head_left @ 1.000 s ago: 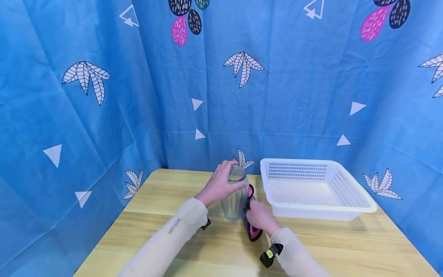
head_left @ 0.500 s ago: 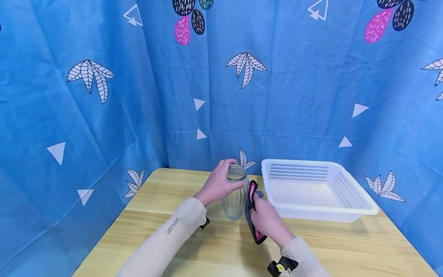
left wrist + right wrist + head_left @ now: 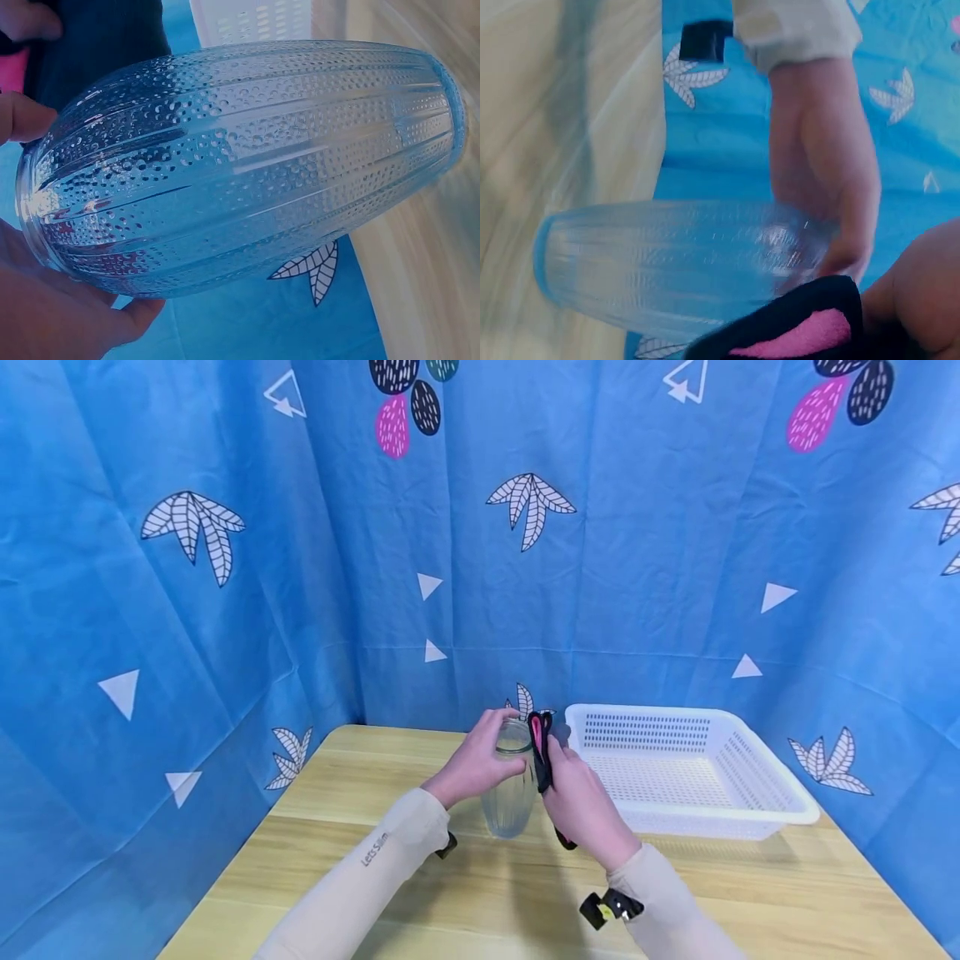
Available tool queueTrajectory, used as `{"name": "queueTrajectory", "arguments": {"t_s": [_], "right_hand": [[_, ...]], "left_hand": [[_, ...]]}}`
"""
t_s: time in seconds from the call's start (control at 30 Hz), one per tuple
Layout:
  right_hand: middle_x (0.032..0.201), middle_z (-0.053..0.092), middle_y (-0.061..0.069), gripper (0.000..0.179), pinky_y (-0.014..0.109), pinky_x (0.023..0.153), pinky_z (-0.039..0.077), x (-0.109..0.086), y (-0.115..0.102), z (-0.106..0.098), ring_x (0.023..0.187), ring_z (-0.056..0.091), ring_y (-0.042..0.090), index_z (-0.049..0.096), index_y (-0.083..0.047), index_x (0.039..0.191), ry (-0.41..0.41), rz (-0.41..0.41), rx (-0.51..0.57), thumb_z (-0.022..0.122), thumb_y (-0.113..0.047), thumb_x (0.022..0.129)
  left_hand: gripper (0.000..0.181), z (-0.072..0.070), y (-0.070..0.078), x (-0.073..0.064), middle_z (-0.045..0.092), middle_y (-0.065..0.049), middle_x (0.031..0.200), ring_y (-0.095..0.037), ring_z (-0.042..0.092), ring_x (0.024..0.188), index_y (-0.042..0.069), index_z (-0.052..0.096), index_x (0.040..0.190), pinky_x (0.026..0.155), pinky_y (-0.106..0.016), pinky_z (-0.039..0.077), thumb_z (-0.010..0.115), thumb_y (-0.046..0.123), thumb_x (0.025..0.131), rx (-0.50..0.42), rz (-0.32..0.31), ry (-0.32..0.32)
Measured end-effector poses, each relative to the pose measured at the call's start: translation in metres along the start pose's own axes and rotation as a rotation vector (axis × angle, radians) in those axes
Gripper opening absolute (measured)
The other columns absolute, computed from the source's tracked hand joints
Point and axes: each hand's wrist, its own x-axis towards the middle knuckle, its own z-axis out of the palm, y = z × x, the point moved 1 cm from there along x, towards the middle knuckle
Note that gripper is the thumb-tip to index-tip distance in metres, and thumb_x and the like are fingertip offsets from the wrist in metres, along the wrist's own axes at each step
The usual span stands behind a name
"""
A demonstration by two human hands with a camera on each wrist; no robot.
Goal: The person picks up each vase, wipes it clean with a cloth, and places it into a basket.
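A clear glass vase (image 3: 508, 806) with ribbed, dimpled sides stands upright on the wooden table. My left hand (image 3: 480, 762) holds it near the top, thumb and fingers spread round the rim; the left wrist view shows the vase (image 3: 247, 169) at full length. In my right hand (image 3: 588, 810) is a folded cloth (image 3: 539, 747), pink on one face and dark on the other, with black edging. Its upper end sits beside the vase's rim, overlapping it in the head view. Fuzzy pink pile on the cloth (image 3: 802, 334) shows in the right wrist view.
A white perforated plastic basket (image 3: 697, 814) stands on the table (image 3: 360, 768) at the right, just past my right hand. Behind the table hangs a blue patterned curtain (image 3: 637, 568). Dark wrist cameras sit at both cuffs.
My right hand has lifted the cloth from beside the vase's lower side up to its rim, drawing away to the right at first. My left hand has kept its hold on the vase.
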Motion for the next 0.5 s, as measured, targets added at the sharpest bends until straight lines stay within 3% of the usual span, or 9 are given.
{"name": "queueTrajectory", "arguments": {"t_s": [0.13, 0.23, 0.33, 0.5], "right_hand": [[0.110, 0.067, 0.026, 0.060, 0.046, 0.077, 0.056, 0.016, 0.019, 0.011, 0.093, 0.068, 0.033, 0.045, 0.010, 0.144, -0.060, 0.043, 0.067, 0.058, 0.007, 0.085], [0.096, 0.068, 0.021, 0.045, 0.038, 0.064, 0.053, 0.019, 0.033, 0.026, 0.076, 0.064, 0.025, 0.056, 0.006, 0.129, -0.123, 0.097, 0.165, 0.055, 0.009, 0.084], [0.087, 0.066, 0.017, 0.034, 0.033, 0.056, 0.050, 0.016, 0.043, 0.041, 0.066, 0.061, 0.021, 0.059, 0.003, 0.116, -0.184, 0.153, 0.227, 0.052, 0.009, 0.083], [0.088, 0.067, 0.020, 0.043, 0.032, 0.053, 0.049, 0.011, 0.049, 0.057, 0.061, 0.060, 0.019, 0.056, 0.010, 0.125, -0.211, 0.173, 0.212, 0.049, 0.007, 0.083]], "left_hand": [[0.077, 0.001, -0.003, 0.001, 0.044, -0.003, 0.145, -0.022, 0.046, 0.135, 0.019, 0.039, 0.150, 0.108, -0.046, 0.043, 0.071, 0.023, 0.080, -0.023, -0.006, -0.013], [0.076, 0.002, -0.006, 0.000, 0.045, -0.003, 0.145, -0.021, 0.046, 0.134, 0.021, 0.039, 0.149, 0.107, -0.045, 0.044, 0.070, 0.021, 0.079, -0.038, -0.017, -0.021], [0.075, 0.004, -0.008, 0.000, 0.046, -0.001, 0.143, -0.019, 0.047, 0.131, 0.022, 0.039, 0.148, 0.106, -0.044, 0.044, 0.070, 0.022, 0.080, -0.032, -0.022, -0.019], [0.072, 0.003, -0.006, 0.001, 0.046, -0.001, 0.141, -0.020, 0.047, 0.131, 0.021, 0.040, 0.148, 0.109, -0.045, 0.042, 0.074, 0.037, 0.087, 0.032, 0.012, 0.015]]}}
